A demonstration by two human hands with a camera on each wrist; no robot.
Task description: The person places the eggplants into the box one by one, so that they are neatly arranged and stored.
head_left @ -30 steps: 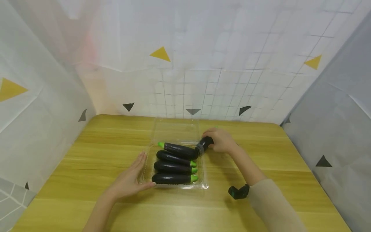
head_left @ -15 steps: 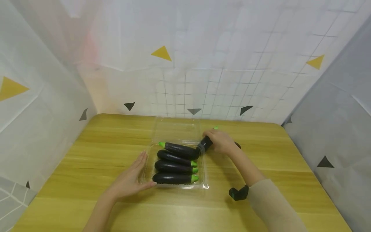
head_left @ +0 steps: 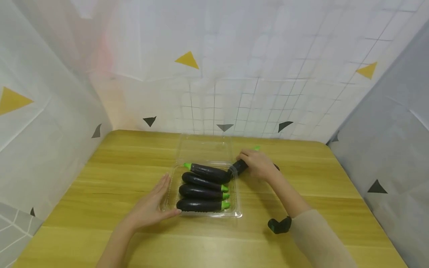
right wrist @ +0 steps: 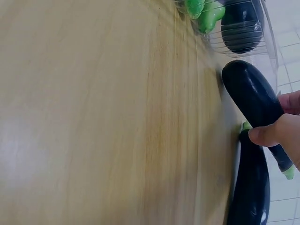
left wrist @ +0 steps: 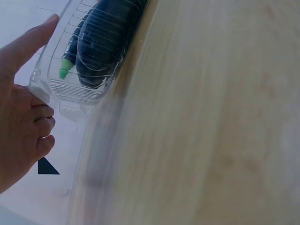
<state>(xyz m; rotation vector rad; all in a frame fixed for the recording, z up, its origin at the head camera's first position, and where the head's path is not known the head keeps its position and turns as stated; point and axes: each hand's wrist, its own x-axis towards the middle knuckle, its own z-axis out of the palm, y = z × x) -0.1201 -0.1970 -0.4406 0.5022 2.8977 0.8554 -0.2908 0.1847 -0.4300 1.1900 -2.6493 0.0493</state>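
Note:
In the head view my left hand (head_left: pixel 151 208) lies along the left side and front corner of a clear plastic clamshell box (head_left: pixel 237 201), its fingers straight and the thumb at the front rim. Several dark eggplants (head_left: pixel 201 205) with green stems lie side by side in the box. My right hand (head_left: pixel 258 163) holds another eggplant (right wrist: pixel 248 89) between thumb and fingers, blunt end towards the box's right wall and green stem pointing away. Under the right hand a further eggplant (right wrist: pixel 251 187) lies on the table, mostly hidden by the hand in the head view.
The box's clear lid (head_left: pixel 204 148) is folded back behind it on the wooden table (head_left: pixel 110 178). White sheets with yellow and black triangles wall in the back and sides. A small black device (head_left: pixel 279 225) sits at the right sleeve.
The held eggplant's stem end has swung to the right and its body lies flatter; my right hand has shifted slightly right. The left hand and the box stay put.

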